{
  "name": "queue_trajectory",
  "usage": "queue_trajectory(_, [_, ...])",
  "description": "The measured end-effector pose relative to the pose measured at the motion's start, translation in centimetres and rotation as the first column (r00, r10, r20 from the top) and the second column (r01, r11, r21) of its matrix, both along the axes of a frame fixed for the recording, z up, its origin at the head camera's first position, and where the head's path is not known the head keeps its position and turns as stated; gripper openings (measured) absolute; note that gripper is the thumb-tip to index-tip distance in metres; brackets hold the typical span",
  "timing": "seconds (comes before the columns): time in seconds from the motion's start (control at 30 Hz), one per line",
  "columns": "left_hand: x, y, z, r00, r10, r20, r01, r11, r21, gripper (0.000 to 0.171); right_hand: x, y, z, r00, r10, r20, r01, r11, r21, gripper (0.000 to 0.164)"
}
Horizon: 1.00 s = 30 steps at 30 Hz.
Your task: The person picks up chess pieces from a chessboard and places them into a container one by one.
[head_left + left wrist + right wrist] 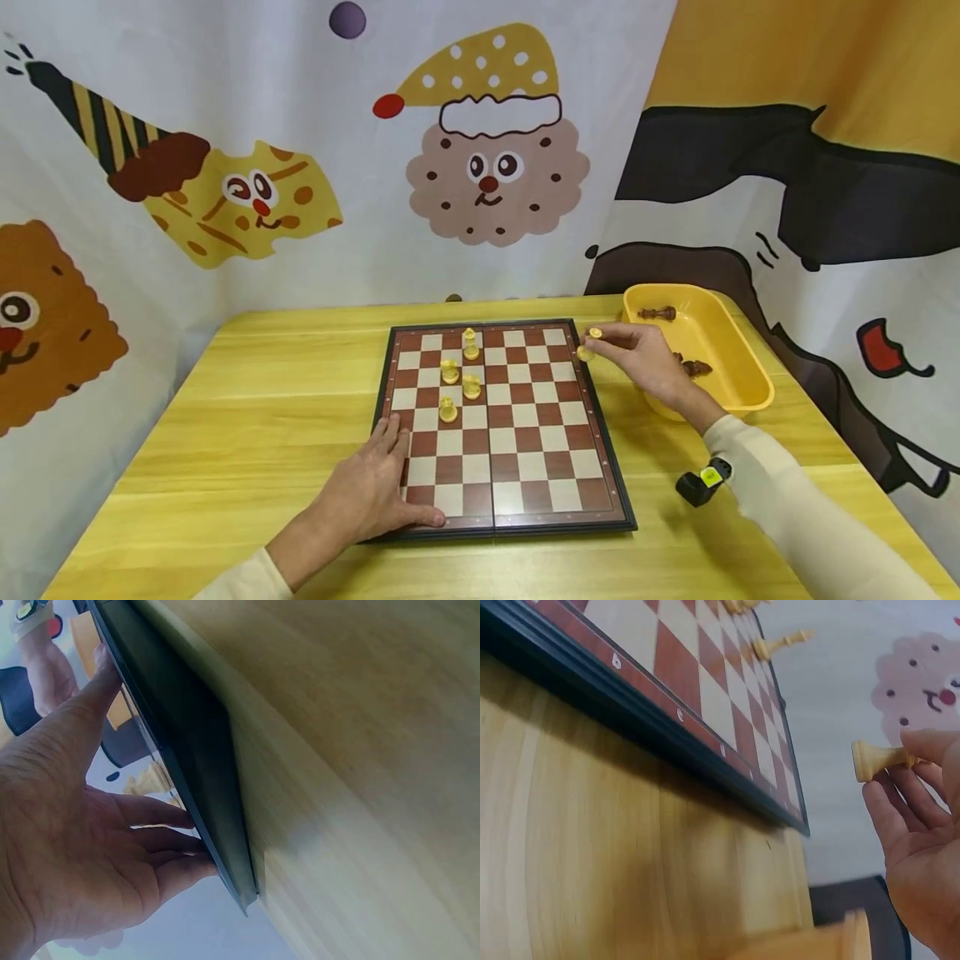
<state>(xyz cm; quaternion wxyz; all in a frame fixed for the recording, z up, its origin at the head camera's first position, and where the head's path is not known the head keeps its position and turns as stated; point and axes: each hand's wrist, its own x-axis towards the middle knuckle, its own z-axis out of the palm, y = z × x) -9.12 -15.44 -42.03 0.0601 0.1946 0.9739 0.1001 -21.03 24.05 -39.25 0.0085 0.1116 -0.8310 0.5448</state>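
Observation:
A chessboard (525, 467) lies on the wooden table, its left half bearing several pale yellow chess pieces, among them one chess piece (448, 409) nearest the left hand. My left hand (363, 492) rests over the near-left corner, thumb on the near rim and fingers touching the left rim. In the left wrist view the fingertips meet the board's black side (191, 742). Beyond the board's right edge my right hand (647, 360) pinches a pale chess piece (877, 759) between thumb and fingers, its round base sticking out toward the board.
A yellow plastic tub (738, 367) stands right of the board, behind the right hand, with a few dark brown chess pieces (657, 313) lying in it. The wooden table (285, 383) extends left of the board. A printed curtain (300, 83) hangs behind the table.

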Motion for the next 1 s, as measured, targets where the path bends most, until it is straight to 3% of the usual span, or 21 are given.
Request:
queue_trajectory(0.13, [0.0, -0.2, 0.1, 1.000, 0.008, 0.011, -0.008, 1.000, -0.003, 0.129, 0.0, 1.5, 0.1, 1.000, -0.013, -0.016, 0.013, 0.999, -0.034, 0.037])
queue_trajectory(0.37, [-0.1, -0.2, 0.0, 1.000, 0.011, 0.001, -0.011, 1.000, 0.007, 0.129, 0.7, 4.8, 0.1, 0.992, -0.116, -0.055, 0.121, 0.986, 0.113, 0.039])
queue_trajectory(0.73, [-0.2, 0.2, -0.4, 1.000, 0.014, 0.016, -0.014, 0.999, 0.033, 0.130, 1.5, 9.0, -0.1, 0.970, -0.241, -0.039, 0.244, 0.955, 0.170, 0.050])
queue_trajectory(0.9, [-0.1, 0.2, -0.3, 0.999, 0.017, 0.030, -0.019, 0.999, 0.045, 0.130, 1.4, 10.0, -0.7, 0.963, -0.266, -0.049, 0.270, 0.941, 0.203, 0.051])
queue_trajectory(1.0, [0.0, 0.1, -0.3, 0.999, 0.014, 0.030, -0.016, 0.999, 0.049, 0.130, 1.3, 10.2, -0.9, 0.967, -0.251, -0.041, 0.254, 0.952, 0.169, 0.053])
